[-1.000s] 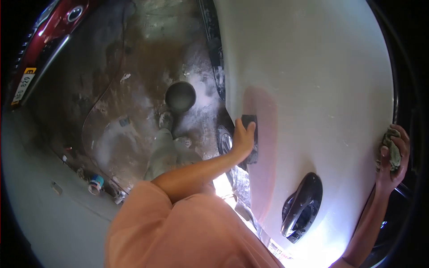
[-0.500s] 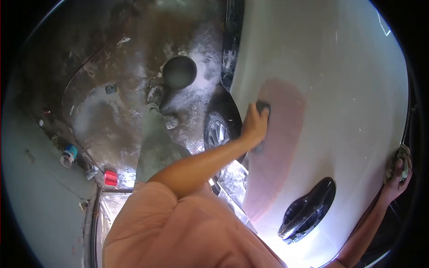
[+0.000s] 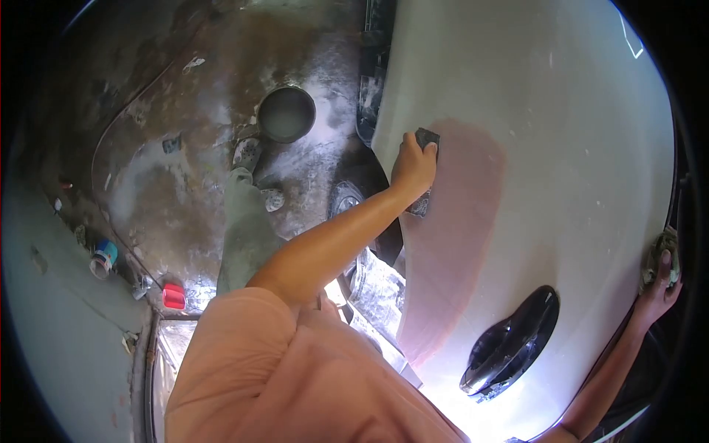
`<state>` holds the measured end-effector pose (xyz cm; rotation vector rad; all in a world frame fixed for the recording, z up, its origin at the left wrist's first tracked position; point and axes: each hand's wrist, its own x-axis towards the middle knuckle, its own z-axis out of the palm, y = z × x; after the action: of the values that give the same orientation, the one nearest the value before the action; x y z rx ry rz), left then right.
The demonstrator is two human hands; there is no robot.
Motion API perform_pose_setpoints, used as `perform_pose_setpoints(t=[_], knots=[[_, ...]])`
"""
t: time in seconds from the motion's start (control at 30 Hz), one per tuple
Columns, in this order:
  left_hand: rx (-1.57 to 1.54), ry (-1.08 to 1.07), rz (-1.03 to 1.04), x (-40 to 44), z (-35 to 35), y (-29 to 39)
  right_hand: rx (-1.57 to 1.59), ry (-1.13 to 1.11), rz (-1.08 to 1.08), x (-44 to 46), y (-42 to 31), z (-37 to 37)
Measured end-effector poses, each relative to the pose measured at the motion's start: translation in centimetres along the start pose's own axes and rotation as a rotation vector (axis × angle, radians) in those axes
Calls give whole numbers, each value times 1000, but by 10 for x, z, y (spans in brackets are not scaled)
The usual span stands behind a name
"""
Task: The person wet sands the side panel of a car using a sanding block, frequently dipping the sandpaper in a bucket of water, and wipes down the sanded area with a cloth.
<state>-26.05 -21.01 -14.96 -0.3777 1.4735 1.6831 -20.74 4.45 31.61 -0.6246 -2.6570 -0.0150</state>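
Note:
My left hand (image 3: 414, 168) is closed around a dark, flat sanding block (image 3: 419, 204), pressed against a pale car door panel (image 3: 561, 184). The block lies along the left edge of a dull pink patch (image 3: 465, 199) on the panel, near the panel's edge. At the far right, my right hand (image 3: 656, 294) grips a crumpled grey-green cloth (image 3: 659, 260) by the panel's opposite edge. Part of that cloth is hidden by the fingers. A glossy black door handle (image 3: 513, 343) sits on the panel between my two arms.
A round bucket (image 3: 286, 114) of greyish liquid stands on the stained wet floor (image 3: 214, 96), close to my feet. Behind my left forearm is a car wheel (image 3: 346, 198). A blue can (image 3: 104, 258) and a red container (image 3: 174, 297) lie at the left by the pale wall panel.
My left hand has slid the sanding block up along the pink patch's left edge. My right hand stays at the far edge with the cloth. The whole view has shifted slightly.

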Motion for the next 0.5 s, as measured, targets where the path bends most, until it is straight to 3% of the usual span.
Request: perform_pose_setpoints(t=[0.13, 0.33, 0.5], knots=[[30, 101, 290, -70, 20, -32, 65, 46, -2, 1, 11, -1], [-6, -100, 35, -21, 6, 11, 48, 42, 3, 3, 24, -13], [69, 71, 309, -80, 17, 3, 135, 27, -2, 2, 22, -8]])
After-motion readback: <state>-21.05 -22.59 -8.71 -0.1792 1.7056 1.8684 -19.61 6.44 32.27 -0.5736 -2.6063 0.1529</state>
